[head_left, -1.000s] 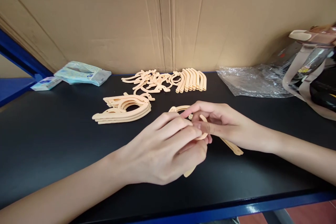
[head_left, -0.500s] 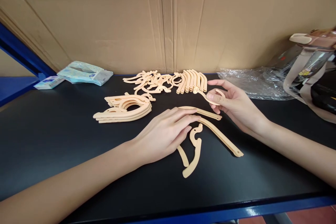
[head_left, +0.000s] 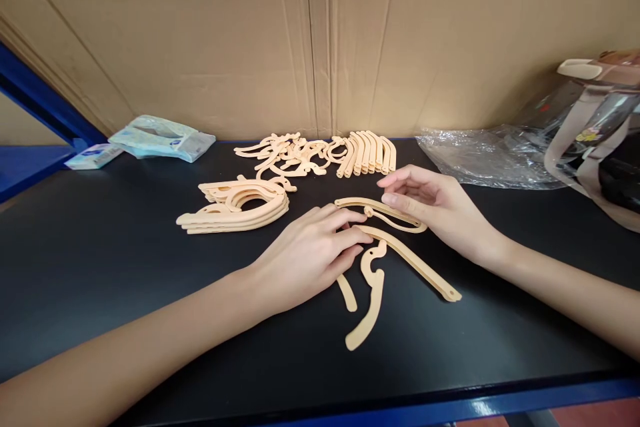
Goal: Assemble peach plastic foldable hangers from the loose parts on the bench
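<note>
Pale beige plastic folding-hanger parts lie in front of me. My left hand rests palm down, fingers stretched out and touching the near end of a long curved hanger arm. Below those fingers lies a short curved piece with a notched head, and another strip is partly covered by the hand. My right hand hovers with thumb and fingers apart, nothing between them. Just beside it, a thin hanger hook lies against a second long arm, partly hidden by the thumb side of that hand.
Folded hangers form a stack at left. Behind are a loose heap of hooks and small parts and a row of hanger arms. Tissue packs lie back left; clear plastic film and a strapped bottle back right.
My right hand has let go of the hook, which now lies on the table by the upper arm. The short notched piece has shifted slightly toward me; my left hand has barely moved.
</note>
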The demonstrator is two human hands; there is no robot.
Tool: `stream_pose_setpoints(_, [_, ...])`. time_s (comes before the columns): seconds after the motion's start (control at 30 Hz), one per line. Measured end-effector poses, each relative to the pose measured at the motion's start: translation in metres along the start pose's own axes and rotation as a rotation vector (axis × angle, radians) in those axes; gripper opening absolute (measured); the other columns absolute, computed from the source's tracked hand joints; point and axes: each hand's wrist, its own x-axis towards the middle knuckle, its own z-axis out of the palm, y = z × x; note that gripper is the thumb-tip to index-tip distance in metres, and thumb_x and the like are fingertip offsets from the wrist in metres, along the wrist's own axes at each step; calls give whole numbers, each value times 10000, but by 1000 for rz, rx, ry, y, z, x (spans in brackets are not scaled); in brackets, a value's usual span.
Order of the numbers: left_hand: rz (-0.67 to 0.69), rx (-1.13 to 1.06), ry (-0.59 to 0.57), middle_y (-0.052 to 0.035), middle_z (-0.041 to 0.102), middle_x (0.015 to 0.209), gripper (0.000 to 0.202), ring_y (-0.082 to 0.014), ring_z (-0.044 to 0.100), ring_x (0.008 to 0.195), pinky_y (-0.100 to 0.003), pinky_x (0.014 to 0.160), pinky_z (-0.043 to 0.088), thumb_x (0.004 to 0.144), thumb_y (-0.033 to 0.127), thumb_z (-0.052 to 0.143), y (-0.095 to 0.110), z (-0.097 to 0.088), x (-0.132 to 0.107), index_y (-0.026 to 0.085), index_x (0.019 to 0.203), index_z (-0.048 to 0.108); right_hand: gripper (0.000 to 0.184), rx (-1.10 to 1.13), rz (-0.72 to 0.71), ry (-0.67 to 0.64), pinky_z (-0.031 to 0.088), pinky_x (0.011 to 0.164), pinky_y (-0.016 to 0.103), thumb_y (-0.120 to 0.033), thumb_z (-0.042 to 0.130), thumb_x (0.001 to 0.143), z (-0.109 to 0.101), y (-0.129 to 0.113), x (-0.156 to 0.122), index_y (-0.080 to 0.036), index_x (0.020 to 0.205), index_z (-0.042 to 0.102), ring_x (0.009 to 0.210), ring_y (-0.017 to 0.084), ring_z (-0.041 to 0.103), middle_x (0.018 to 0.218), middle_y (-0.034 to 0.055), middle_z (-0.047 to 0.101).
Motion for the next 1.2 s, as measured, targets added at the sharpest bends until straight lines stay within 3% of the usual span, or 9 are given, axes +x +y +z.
stream_pose_setpoints(0.1, [27, 38, -11, -38, 715, 1198, 233, -209, 638, 1049, -368, 881, 530, 1027, 199, 517, 2, -1, 0, 203, 1174, 698, 314, -176, -38, 33, 473, 714, 255, -496, 591, 967, 0, -1, -2, -208, 886, 685, 773, 127, 614, 824, 2, 677])
stream_pose_setpoints(0.23, [33, 65, -2, -58, 695, 1224, 280, -222, 633, 1043, -377, 870, 534, 1015, 198, 532, 2, -1, 1, 182, 1263, 662, 422, -251, -13, 16, 453, 697, 257, -546, 504, 1003, 1, 1, -2, -197, 846, 681, 743, 127, 584, 803, 6, 667])
stream_pose_setpoints(0.47, [49, 73, 112, -67, 685, 1226, 279, -195, 651, 968, -339, 807, 531, 1010, 143, 494, -2, -8, 2, 167, 1230, 664, 400, -320, 21, -53, 377, 572, 259, -545, 596, 935, 0, -4, -1, -188, 775, 675, 606, 112, 494, 683, -18, 624])
stream_pose_setpoints(0.67, [26, 54, 278, -98, 613, 1315, 219, -170, 617, 1197, -294, 1034, 495, 1017, 155, 522, 1, -22, 0, 148, 1218, 609, 447, -282, 11, -42, 380, 553, 242, -540, 512, 992, -3, -5, -2, -191, 728, 604, 581, 99, 489, 633, -34, 564])
stream_pose_setpoints(0.8, [24, 53, 366, -113, 578, 1329, 328, -152, 568, 1253, -233, 1043, 497, 993, 138, 569, 3, -28, -1, 127, 1318, 528, 256, -494, -74, -57, 413, 620, 253, -386, 552, 982, -8, -6, 0, -193, 884, 688, 682, 115, 575, 787, -13, 670])
stream_pose_setpoints(0.97, [37, 71, 255, -100, 621, 1250, 273, -171, 614, 1151, -281, 1009, 500, 1018, 171, 534, -1, -26, -1, 127, 1286, 560, 136, -760, -162, -157, 406, 644, 253, -299, 628, 954, -9, -7, -3, -195, 936, 713, 762, 126, 613, 878, 0, 675])
stream_pose_setpoints(1.2, [40, 282, -18, -55, 689, 1123, 232, -224, 629, 935, -361, 786, 485, 1002, 161, 517, -12, -14, -2, 166, 1186, 659, 180, -734, -277, -254, 422, 635, 227, -323, 591, 1003, -5, -4, -7, -193, 982, 713, 735, 100, 615, 870, -12, 678])
